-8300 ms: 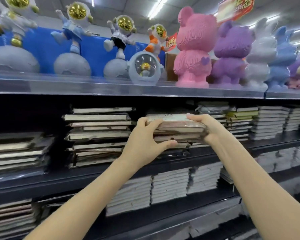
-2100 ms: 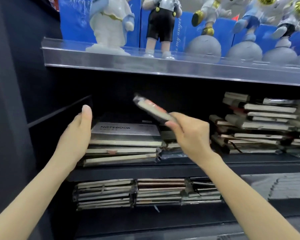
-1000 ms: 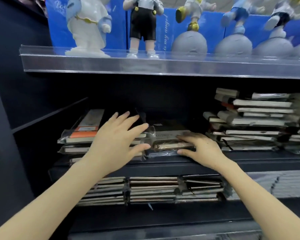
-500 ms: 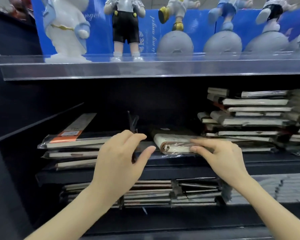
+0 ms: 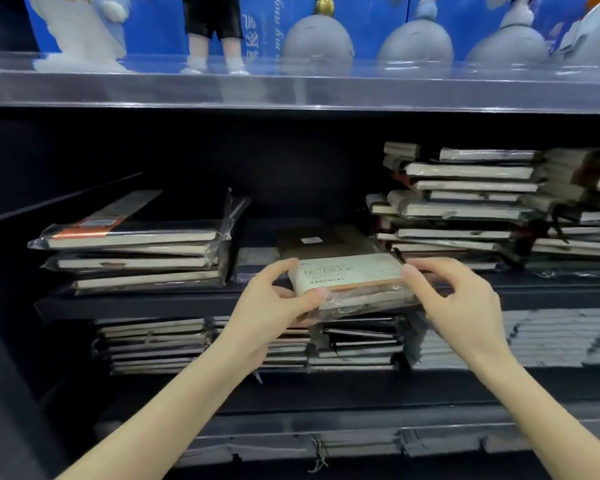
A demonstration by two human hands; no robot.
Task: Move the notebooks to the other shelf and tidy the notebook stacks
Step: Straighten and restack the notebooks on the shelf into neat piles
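Here, a dark shelf (image 5: 136, 304) carries a left stack (image 5: 136, 258) and a taller right stack (image 5: 465, 202) beneath a clear-fronted ledge (image 5: 291, 88) of figurines (image 5: 317, 39) against blue board. Between the stacks, at the shelf's front edge, left hand (image 5: 271, 306) and right hand (image 5: 461, 306) grip a wrapped notebook (image 5: 350, 275) by its ends.

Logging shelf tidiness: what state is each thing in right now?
wrapped notebook: held at both ends, at the shelf edge.
left hand: grips its left end.
right hand: pinches its right end.
left stack: flat, fairly even.
right stack: ragged, edges staggered.
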